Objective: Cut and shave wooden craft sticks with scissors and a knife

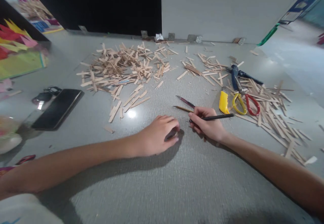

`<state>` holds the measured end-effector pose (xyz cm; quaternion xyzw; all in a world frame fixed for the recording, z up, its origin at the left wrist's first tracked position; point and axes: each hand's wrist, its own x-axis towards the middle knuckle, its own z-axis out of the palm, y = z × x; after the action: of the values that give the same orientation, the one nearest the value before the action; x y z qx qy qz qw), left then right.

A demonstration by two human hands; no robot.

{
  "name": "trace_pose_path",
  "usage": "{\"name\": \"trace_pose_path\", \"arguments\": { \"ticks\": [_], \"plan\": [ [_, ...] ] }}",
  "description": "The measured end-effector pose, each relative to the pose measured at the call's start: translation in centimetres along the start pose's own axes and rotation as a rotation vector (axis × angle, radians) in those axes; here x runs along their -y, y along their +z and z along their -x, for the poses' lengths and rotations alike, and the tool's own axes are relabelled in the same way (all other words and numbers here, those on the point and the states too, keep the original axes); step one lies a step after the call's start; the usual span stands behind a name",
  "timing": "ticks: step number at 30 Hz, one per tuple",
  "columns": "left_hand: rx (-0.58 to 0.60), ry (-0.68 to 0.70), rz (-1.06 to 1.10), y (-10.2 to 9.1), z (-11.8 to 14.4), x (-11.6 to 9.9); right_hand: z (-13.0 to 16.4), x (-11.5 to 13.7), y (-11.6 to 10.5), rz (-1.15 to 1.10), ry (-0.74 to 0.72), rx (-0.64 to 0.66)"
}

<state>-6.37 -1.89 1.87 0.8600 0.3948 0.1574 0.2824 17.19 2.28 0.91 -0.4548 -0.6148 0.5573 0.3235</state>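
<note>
My right hand (206,122) is closed around a slim black pen (220,116), its back end pointing right and its thin tip showing just left of the fingers. A brown pencil (182,109) and a dark reddish pencil (186,101) lie beside those fingers, points to the left. My left hand (159,135) rests on the grey table (141,190), loosely curled. A gap shows between its thumb and fingers, and I see nothing held there; the palm is in shadow.
A heap of wooden sticks (118,63) lies back left, with more sticks (273,112) at right. Near my right hand are a yellow-handled cutter (223,102), scissors (239,104) and blue-handled pliers (235,77). A phone (58,109) lies left. Upright panels (222,11) stand behind.
</note>
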Motion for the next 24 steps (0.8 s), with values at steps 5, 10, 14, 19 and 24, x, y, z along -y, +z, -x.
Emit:
{"name": "trace_pose_path", "arguments": {
  "ticks": [5, 10, 14, 19, 24],
  "plan": [
    [0.339, 0.059, 0.006, -3.9, -0.8, 0.8, -0.1, 0.0, 0.0, 0.013, -0.024, 0.025],
    [0.175, 0.025, -0.016, -1.2, -1.0, 1.1, 0.0, 0.1, -0.1, 0.034, 0.004, 0.035],
    [-0.1, -0.02, -0.067, 1.6, -0.7, 1.2, 0.2, 0.1, 0.0, 0.061, 0.004, 0.118],
    [-0.19, -0.068, -0.006, 2.8, -0.5, 1.8, 0.3, 0.0, 0.5, 0.197, -0.096, 0.178],
    [-0.206, -0.086, -0.017, 2.8, -0.9, 1.6, -0.2, -0.5, 0.8, 0.192, -0.089, 0.146]
  ]
}}
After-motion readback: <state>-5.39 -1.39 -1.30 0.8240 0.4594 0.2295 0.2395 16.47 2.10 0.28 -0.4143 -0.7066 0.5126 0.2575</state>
